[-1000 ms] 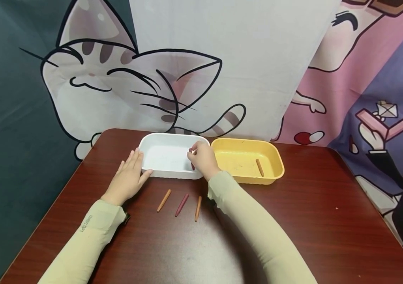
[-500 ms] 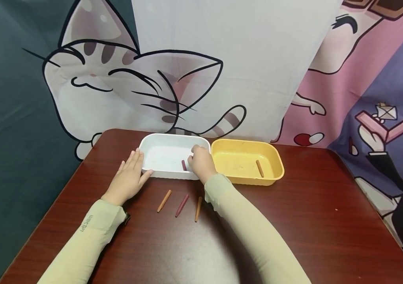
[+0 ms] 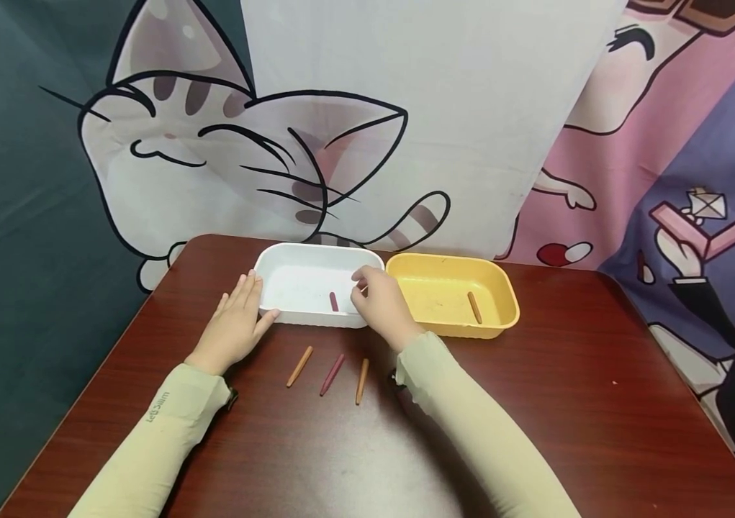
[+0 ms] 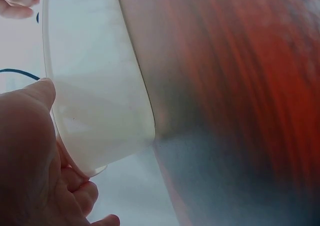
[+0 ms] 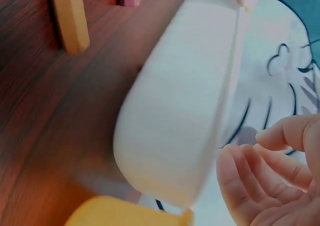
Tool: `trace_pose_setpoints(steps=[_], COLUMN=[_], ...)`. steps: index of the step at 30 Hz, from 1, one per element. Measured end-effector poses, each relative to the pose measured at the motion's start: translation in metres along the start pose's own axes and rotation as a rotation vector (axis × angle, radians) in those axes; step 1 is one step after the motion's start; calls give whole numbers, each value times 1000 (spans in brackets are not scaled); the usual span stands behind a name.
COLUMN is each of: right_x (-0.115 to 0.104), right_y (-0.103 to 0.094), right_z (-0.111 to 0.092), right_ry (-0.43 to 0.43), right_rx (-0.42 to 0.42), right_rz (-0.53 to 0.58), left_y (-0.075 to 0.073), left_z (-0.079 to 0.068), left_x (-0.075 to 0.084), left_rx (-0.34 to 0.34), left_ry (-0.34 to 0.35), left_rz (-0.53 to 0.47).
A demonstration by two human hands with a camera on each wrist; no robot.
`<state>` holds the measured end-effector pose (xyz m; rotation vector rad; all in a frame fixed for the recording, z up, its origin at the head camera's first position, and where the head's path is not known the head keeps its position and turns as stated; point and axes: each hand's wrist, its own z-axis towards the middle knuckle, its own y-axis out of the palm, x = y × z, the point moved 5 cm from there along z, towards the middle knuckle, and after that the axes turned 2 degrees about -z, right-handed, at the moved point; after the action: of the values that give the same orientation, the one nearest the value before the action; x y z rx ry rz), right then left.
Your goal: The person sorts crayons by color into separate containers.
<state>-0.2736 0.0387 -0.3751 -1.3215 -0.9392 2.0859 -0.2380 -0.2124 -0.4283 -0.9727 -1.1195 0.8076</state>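
Observation:
My left hand (image 3: pixel 227 327) rests against the left end of the white tray (image 3: pixel 305 319), fingers straight along its side and thumb on the front rim. A dark red crayon (image 3: pixel 333 301) lies inside that tray. Over the tray's right end is my right hand (image 3: pixel 380 302), its fingers loosely bent with nothing between them. The right wrist view shows the thumb (image 5: pixel 282 133) apart from the other fingers. On the table in front lie an orange-brown crayon (image 3: pixel 299 367), a dark red crayon (image 3: pixel 332 375) and another orange-brown crayon (image 3: pixel 362 381).
A yellow tray (image 3: pixel 451 329) stands close at the right of the white one, with a brown crayon (image 3: pixel 474 307) in it. Both trays sit near the far edge of the brown table (image 3: pixel 574 403). A cartoon-printed cloth (image 3: pixel 471 129) hangs behind.
My right hand has let go of the dark red crayon, which now lies in the white tray, and has drawn back slightly right with its fingers loosened. My left hand has stayed put.

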Motion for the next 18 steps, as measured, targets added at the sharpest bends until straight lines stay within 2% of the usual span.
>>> trace_pose_setpoints(steps=[10,14,18], right_x=[-8,-7,-3], right_y=[-35,-41,-43], right_z=[-31,-46,-62], right_ry=[-147,-171,-156], right_rx=[-15,-36,-58], right_rz=[43,73,78], left_y=[0,1,1], left_z=[0,0,0], left_x=[1,0,0], left_rx=[-4,-5,-8], left_ry=[-1,-5,-4], left_rz=[-1,2,-2])
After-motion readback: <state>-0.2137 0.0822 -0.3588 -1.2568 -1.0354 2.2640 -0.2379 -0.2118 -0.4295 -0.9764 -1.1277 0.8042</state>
